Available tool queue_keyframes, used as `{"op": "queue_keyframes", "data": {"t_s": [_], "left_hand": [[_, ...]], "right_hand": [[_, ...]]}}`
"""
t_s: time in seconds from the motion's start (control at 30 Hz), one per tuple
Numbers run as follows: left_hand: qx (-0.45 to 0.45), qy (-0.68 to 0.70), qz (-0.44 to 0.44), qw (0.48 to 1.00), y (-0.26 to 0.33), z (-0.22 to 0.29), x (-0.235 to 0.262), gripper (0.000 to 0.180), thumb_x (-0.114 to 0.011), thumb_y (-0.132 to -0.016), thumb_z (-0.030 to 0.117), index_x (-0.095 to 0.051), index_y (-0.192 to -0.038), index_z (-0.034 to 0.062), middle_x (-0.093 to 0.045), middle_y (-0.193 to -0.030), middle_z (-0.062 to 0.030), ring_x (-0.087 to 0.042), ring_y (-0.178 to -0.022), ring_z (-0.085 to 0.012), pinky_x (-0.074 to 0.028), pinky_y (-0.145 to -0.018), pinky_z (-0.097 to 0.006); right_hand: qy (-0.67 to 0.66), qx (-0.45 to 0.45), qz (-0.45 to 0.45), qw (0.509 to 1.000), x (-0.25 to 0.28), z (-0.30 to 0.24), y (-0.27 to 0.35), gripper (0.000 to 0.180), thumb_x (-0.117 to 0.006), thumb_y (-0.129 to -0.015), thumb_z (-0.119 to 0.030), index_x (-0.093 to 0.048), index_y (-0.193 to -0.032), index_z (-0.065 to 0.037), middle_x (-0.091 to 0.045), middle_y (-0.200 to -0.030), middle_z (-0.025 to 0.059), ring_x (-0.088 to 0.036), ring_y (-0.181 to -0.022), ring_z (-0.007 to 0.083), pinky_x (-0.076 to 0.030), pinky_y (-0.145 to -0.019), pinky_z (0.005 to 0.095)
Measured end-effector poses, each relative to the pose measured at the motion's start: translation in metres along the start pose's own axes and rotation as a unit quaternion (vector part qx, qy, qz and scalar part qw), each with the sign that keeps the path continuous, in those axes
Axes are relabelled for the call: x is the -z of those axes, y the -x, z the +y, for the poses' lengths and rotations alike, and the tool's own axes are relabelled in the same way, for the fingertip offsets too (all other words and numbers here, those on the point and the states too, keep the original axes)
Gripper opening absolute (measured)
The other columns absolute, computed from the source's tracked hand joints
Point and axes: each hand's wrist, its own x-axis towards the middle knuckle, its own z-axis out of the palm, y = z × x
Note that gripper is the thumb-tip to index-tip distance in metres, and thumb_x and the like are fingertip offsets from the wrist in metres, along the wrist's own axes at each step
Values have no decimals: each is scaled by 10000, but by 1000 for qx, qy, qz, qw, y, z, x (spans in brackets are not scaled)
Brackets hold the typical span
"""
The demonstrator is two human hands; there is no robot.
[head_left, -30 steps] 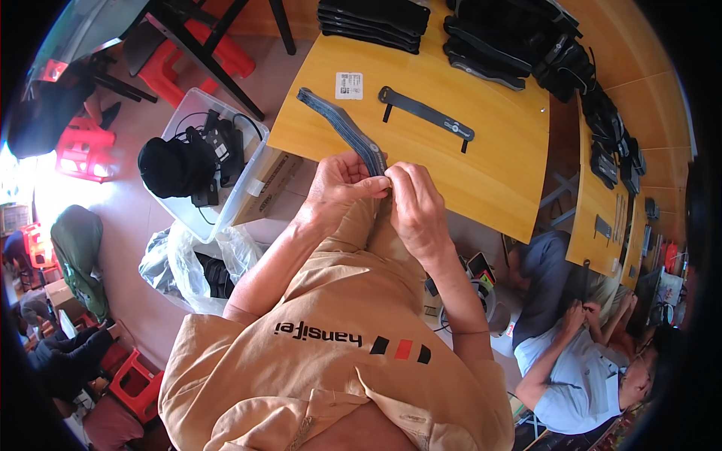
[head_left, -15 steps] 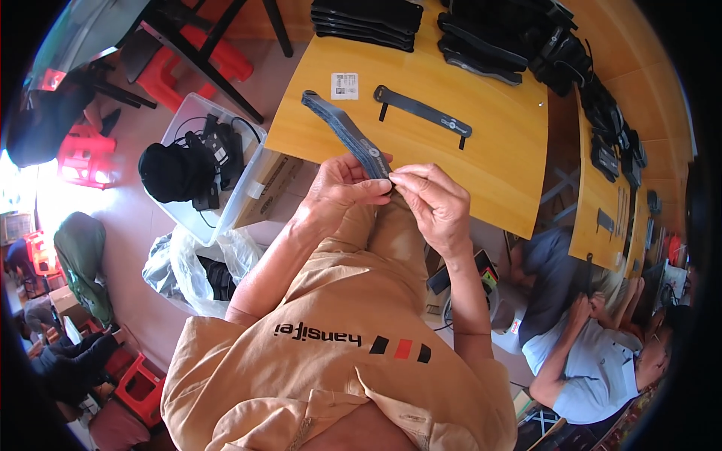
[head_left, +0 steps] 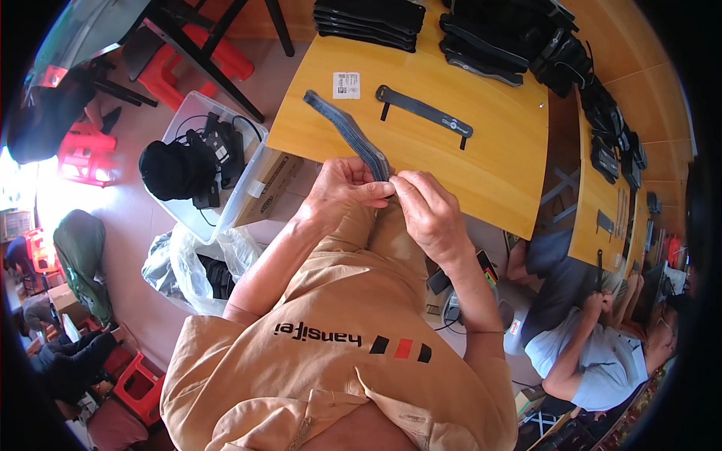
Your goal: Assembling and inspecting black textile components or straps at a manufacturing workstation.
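A long stack of dark grey straps (head_left: 347, 132) points away from me over the table's near edge, its layered side edges turned upward. My left hand (head_left: 342, 194) is closed around its near end, thumb on top. At that same end the fingertips of my right hand (head_left: 430, 214) are pinched together against the straps; what exactly lies between them is hidden. Beyond, a single dark grey strap (head_left: 421, 111) with two short black tabs lies flat on the yellow wooden table (head_left: 481, 177).
A white label (head_left: 347, 86) lies on the table. Folded black pieces (head_left: 368, 26) are piled at the far edge, more black goods (head_left: 485, 49) to their right. A clear plastic bin (head_left: 188, 105) with black gear stands left. At right a co-worker (head_left: 587, 357) sits by another table.
The strap stack has rolled in my hands, so its layered edges show instead of the printed face. My right hand has turned slightly at the near end. The co-worker's hands have shifted a little.
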Motion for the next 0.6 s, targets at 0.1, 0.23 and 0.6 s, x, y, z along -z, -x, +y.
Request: {"op": "queue_keyframes", "data": {"t_s": [0.1, 0.23, 0.6], "left_hand": [[-22, -3, -2, 1000, 1, -1, -3, 258, -714, -785, 92, -643, -1002, -28, -663, -871, -65, -633, -762, -107, -541, -672, -219], [-20, -1, -1, 1000, 0, -2, -4, 248, -715, -788, 107, -647, -986, -26, -662, -861, -68, -629, -749, -104, -534, -661, -212], [-74, -249, 37, 965, 4, 15, -10, 340, -680, -836, 259, -608, -748, -61, -597, -638, -56, -566, -609, -79, -474, -538, -226]], "right_hand": [[19, -8, 0, 1000, -5, -1, 2, 255, -599, -691, 63, -568, -943, 46, -563, -879, 115, -594, -798, 237, -528, -622, 303], [35, -21, 30, 999, -13, -3, 3, 264, -579, -687, 74, -543, -948, 51, -533, -861, 119, -575, -783, 250, -518, -601, 315], [1, -52, 89, 995, -19, -5, 0, 246, -592, -703, 76, -520, -932, 22, -528, -849, 127, -569, -766, 277, -500, -593, 344]]}}
